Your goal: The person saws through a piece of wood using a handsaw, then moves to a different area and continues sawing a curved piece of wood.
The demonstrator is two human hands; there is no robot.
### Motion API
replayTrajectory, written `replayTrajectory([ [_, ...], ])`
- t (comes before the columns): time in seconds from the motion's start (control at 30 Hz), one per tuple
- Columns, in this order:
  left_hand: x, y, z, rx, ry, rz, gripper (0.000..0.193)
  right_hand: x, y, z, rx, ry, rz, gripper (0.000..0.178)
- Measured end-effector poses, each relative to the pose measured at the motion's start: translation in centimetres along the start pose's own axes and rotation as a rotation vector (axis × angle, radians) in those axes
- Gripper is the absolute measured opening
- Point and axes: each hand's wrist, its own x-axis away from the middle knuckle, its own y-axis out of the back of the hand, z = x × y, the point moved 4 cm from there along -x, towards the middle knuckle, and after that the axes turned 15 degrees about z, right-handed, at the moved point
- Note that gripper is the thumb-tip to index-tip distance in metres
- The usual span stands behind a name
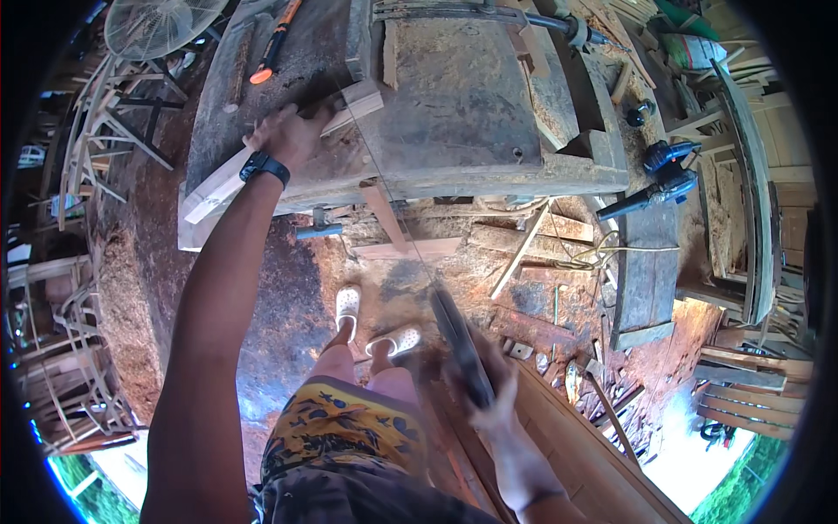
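My left hand [292, 135], with a dark watch on its wrist, grips a pale wooden strip [218, 188] and holds it on the workbench [445, 113]. The strip lies slantwise near the bench's left front edge. My right hand [493, 380], smeared by motion, is closed round the dark handle of a handsaw [461, 345]. From that handle the thin saw blade runs up and left, edge-on, to the strip's right end, just beyond my left fingers. How deep it sits in the wood is too fine to make out.
An orange-and-black-handled tool [275, 44] lies at the bench's far left, near a wooden stick [239, 74]. A long metal clamp [489, 13] crosses the back. To the right is a blue power blower [668, 179]. Offcuts and a yellowish cord [602, 251] lie below the bench.
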Motion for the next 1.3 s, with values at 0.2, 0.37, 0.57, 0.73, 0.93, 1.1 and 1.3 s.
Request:
replayTrajectory([
  [0.2, 0.4, 0.1, 0.0, -0.004, -0.028, -0.018, 0.093, -4.3, -0.2, 0.8, -0.023, -0.007, 0.032, 0.062],
  [0.37, 1.0, 0.0, -0.3, 0.026, -0.241, -0.078, 0.072, -14.4, -2.5, -0.9, -0.005, 0.162, -0.06, 0.056],
  [0.57, -1.1, -1.0, 0.9, 0.012, -0.088, -0.166, 0.082, -1.9, -0.5, 0.3, -0.045, -0.059, 0.035, 0.06],
  [0.73, -1.4, -1.8, 1.2, -0.084, -0.088, -0.269, 0.083, 0.3, 0.3, 2.5, -0.082, -0.037, -0.084, 0.057],
  [0.93, -0.3, -0.8, 0.8, -0.023, -0.221, -0.116, 0.082, -16.4, -2.9, 1.0, -0.023, 0.089, -0.09, 0.051],
  [1.1, -0.4, -0.7, 0.5, 0.12, -0.22, -0.061, 0.093, -6.6, -1.6, 1.2, -0.003, -0.004, -0.016, 0.06],
  [1.3, -2.1, -2.3, 1.6, -0.005, -0.1, -0.124, 0.092, 0.8, 1.0, 4.4, 0.039, -0.046, 0.015, 0.061],
])
